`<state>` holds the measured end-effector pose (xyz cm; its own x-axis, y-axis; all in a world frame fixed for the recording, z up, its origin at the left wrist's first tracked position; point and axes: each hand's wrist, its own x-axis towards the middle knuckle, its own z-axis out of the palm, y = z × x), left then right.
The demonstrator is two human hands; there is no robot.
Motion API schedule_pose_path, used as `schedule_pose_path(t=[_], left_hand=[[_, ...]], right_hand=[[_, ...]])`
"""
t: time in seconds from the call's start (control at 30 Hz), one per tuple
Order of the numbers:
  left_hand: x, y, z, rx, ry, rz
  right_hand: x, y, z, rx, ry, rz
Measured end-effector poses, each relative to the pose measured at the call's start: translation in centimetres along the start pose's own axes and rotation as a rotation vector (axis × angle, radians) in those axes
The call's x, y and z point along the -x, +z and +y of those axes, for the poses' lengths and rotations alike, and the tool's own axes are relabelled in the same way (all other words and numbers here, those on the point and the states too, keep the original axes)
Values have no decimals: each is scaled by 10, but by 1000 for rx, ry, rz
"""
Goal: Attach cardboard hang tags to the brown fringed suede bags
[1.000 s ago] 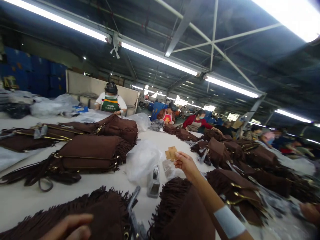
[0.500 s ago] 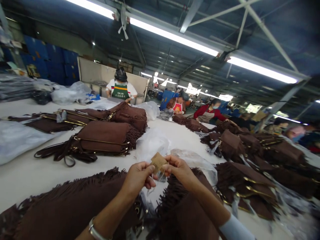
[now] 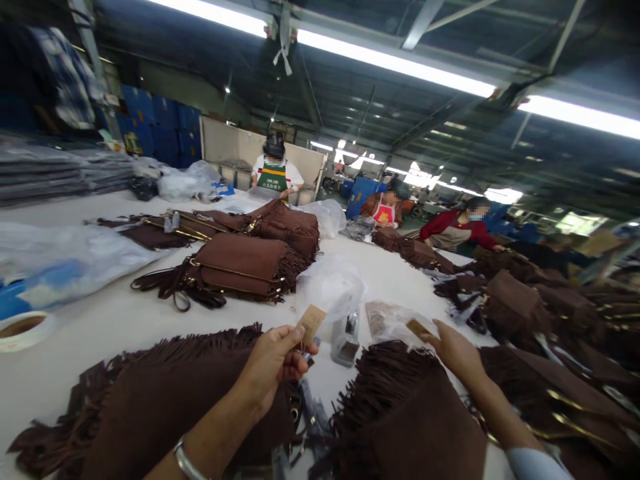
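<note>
My left hand (image 3: 280, 363) pinches a tan hang tag (image 3: 312, 321) by its lower end, above the fringe of a dark brown bag (image 3: 175, 400). Below its fingers something small and shiny shows, too unclear to name. Farther right, my right hand (image 3: 459, 355) is closed at the fingertips on another small tan tag (image 3: 417, 328). It is above a second brown fringed bag (image 3: 420, 417) and beside a clear plastic bag (image 3: 387, 319). Between the two hands a grey device (image 3: 346, 339) stands on the table.
Brown bags (image 3: 237, 263) with gold zips lie beyond my left hand, and more bags (image 3: 515, 300) are piled at right. A tape roll (image 3: 25, 330) sits at the left edge of the white table (image 3: 115, 320). Several co-workers, one in a green apron (image 3: 273, 177), are farther back.
My hands have parted: the right moved away to the right with a small tag, while the left keeps its tag. The view has turned left, and the grey device is now uncovered.
</note>
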<state>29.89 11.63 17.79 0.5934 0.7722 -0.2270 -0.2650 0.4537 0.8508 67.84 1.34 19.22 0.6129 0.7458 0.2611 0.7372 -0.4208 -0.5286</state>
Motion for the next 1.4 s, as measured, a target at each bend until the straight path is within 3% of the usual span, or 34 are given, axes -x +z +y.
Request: schedule_pose_path(t=[0.1,0.2,0.27,0.33,0.4,0.57,0.7,0.87,1.1,1.27,1.4], left_hand=[[9,-2,-4,-28,2,-16],[22,-1,-6,-96,11,-77],[36,-4,-5,-122,13,-125],[54,-14,-4,-124,-22,-144],[76,-31,-4,-102,-83,-126],[127,-79,-17,-83,-174,-45],[146,-102,-27,-17,-184,-1],[148,-111,-31,60,-154,26],[148,-113,-29,142,-117,54],[140,-118,-27,52,-58,204],[139,-126,-25,-176,57,315]], right_hand=[[21,7,-43,-58,-118,-76],[64,36,-123,-432,-305,-492],[90,58,-171,-598,-336,-716],[108,77,-202,-675,-291,-805],[117,91,-217,-719,-246,-801],[126,105,-233,-766,-168,-813],[134,113,-244,-794,-145,-837],[142,118,-255,-789,-129,-853],[153,108,-265,-786,-90,-895],[167,105,-246,-772,-35,-914],[181,113,-222,-676,-6,-965]])
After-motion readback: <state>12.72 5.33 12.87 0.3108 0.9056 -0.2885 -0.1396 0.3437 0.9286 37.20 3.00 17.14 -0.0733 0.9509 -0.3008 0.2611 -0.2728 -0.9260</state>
